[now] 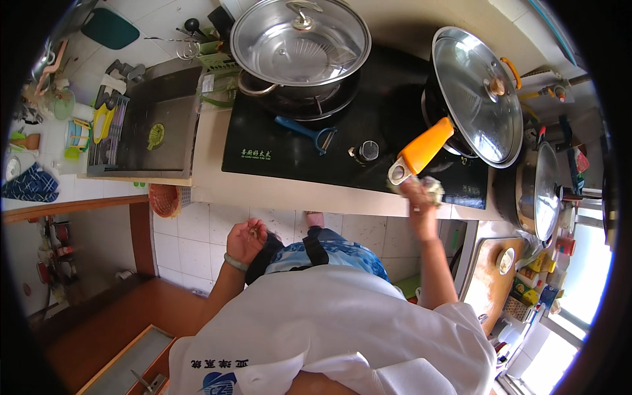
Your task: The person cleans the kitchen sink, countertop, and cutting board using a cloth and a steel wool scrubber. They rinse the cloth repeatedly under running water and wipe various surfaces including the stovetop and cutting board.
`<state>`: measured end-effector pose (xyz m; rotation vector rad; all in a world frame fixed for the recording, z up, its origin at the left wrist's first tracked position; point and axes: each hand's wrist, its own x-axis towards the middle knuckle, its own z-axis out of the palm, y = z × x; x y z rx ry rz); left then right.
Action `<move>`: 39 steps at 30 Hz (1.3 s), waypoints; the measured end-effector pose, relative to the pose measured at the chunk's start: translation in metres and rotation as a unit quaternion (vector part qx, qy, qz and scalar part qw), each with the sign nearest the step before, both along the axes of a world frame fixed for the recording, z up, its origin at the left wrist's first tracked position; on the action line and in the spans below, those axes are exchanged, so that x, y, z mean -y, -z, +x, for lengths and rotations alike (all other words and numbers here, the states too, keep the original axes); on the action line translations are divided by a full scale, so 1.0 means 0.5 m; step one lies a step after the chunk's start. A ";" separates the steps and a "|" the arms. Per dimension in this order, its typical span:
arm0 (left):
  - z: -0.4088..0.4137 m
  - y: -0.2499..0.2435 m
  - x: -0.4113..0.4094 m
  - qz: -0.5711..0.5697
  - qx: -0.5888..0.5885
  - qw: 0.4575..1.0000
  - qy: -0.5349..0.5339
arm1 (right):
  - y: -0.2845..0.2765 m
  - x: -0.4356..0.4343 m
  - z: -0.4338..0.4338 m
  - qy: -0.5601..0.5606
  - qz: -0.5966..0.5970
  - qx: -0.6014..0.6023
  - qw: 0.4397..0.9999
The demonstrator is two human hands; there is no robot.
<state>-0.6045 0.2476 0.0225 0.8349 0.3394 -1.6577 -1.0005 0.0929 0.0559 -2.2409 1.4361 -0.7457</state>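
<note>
My right hand [419, 196], blurred, grips a crumpled pale rag [435, 190] at the front edge of the black glass cooktop [296, 165]. It is just below the orange handle [427, 144] of a lidded pan [476, 98]. My left hand [245, 240] is held palm up and cupped in front of the counter, with small brown bits [253, 232] in it. A blue Y-shaped peeler [308, 133] lies on the cooktop, left of the control knob [368, 151].
A large pot under a glass lid [301, 47] occupies the left burner. The sink [158, 128], with a green strainer [156, 136], is further left. A red basket [165, 200] sits below the counter edge. At right are another lidded pot [535, 192] and a wooden board with a bowl [505, 260].
</note>
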 end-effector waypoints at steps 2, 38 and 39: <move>0.011 -0.001 0.004 -0.012 -0.009 1.000 0.003 | -0.027 -0.006 0.115 -0.029 -0.023 -0.001 0.999; -0.224 0.037 0.282 -0.064 -0.191 0.949 0.241 | -0.141 0.095 0.249 -0.067 0.020 0.066 0.995; -0.223 0.029 0.282 -0.050 -0.182 0.952 0.240 | -0.141 0.095 0.234 -0.054 0.014 0.040 0.998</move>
